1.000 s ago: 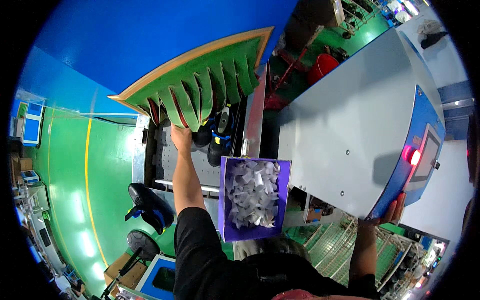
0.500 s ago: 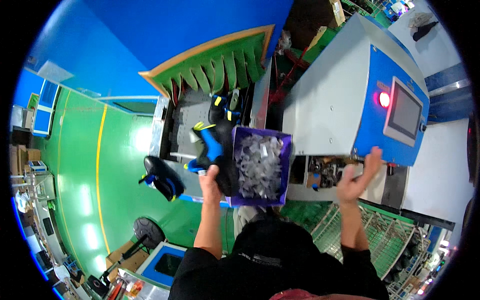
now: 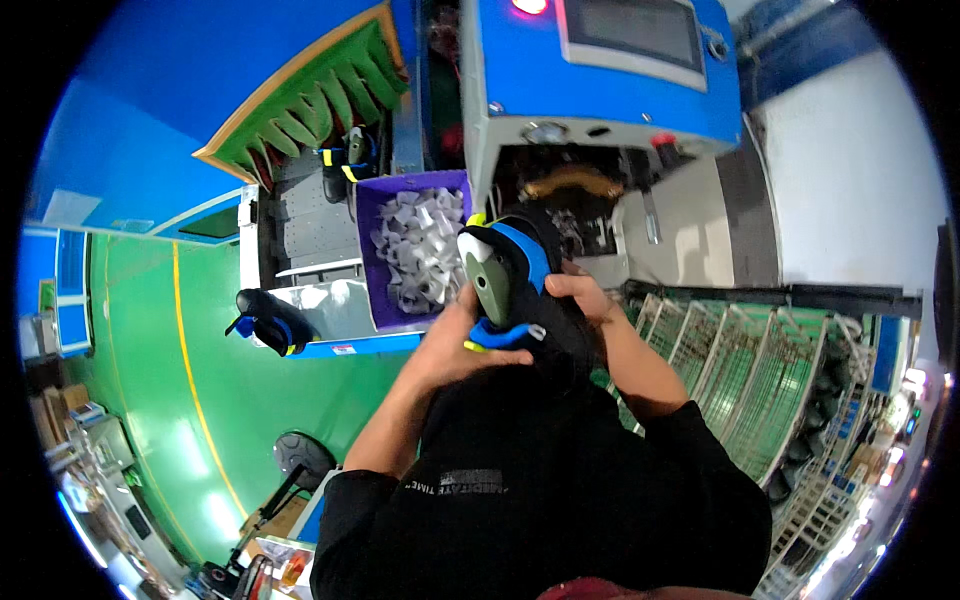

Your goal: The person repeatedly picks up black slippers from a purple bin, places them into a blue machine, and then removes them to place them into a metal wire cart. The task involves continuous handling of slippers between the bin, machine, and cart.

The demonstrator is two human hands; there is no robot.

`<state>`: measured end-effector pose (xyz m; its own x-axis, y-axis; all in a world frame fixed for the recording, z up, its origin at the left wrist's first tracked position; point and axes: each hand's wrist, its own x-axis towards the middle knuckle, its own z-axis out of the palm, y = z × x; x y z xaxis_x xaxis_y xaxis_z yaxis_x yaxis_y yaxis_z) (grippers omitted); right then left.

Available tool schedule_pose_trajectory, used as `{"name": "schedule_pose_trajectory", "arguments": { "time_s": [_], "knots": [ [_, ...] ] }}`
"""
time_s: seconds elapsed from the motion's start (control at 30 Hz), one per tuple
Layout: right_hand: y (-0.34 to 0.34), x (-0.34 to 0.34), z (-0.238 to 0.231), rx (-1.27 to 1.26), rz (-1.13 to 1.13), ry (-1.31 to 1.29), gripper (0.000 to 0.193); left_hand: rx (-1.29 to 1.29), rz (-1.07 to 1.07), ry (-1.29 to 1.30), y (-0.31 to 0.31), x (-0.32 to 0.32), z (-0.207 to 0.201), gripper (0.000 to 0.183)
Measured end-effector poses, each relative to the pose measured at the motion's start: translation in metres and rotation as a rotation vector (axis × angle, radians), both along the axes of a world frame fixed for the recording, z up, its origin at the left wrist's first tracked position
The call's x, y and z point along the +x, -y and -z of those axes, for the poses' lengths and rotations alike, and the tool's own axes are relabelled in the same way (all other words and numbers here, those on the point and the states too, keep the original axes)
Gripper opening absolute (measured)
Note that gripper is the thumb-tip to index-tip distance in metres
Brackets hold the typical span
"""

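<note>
Shoe: I hold a black shoe [image 3: 520,290] with blue parts and a green-grey sole in the middle of the frame, close to my chest.
Left grip: my left hand [image 3: 455,345] is wrapped around the lower end of the shoe, near the blue and yellow bit. The fingers are closed on it.
Right grip: my right hand [image 3: 580,300] is closed on the right side of the shoe, with the thumb on top.
Where it hangs: the shoe is up in the air, just below the dark opening of the blue and grey machine [image 3: 600,100], and just to the right of the purple bin [image 3: 365,250] full of pale paper bits.
Slip: I think the shoe can twist out of my hands, because I only hold its ends and the sole looks smooth.
Bump: I think the toe can knock the edge of the machine, because it is so near.
Spill: my left elbow is near the purple bin, so a quick move could tip paper out.
Other shoes: one dark shoe [image 3: 262,320] sits on the worktop at the left, well apart from me.
</note>
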<state>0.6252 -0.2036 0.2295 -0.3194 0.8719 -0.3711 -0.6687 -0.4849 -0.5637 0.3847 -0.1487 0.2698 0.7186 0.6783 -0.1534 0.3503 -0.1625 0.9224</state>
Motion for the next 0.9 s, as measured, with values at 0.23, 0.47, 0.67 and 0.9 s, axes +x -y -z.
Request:
{"name": "schedule_pose_trajectory", "arguments": {
  "time_s": [0.23, 0.47, 0.67, 0.9],
  "knots": [
    [0.097, 0.037, 0.018, -0.413, 0.341, -0.124, 0.04, -0.408, 0.124, -0.113, 0.035, 0.03, 0.027, 0.016],
    [0.122, 0.104, 0.032, 0.069, 0.206, 0.469, 0.106, -0.496, 0.191, 0.051, 0.073, 0.047, 0.042, 0.033],
    [0.116, 0.104, 0.027, 0.027, 0.194, 0.454, 0.101, -0.791, -0.091, 0.012, 0.041, 0.112, 0.097, 0.039],
    [0.053, 0.103, 0.002, 0.057, 0.404, 0.935, 0.102, -0.186, -0.257, -0.138, 0.009, 0.101, 0.098, 0.033]
  ]
}}
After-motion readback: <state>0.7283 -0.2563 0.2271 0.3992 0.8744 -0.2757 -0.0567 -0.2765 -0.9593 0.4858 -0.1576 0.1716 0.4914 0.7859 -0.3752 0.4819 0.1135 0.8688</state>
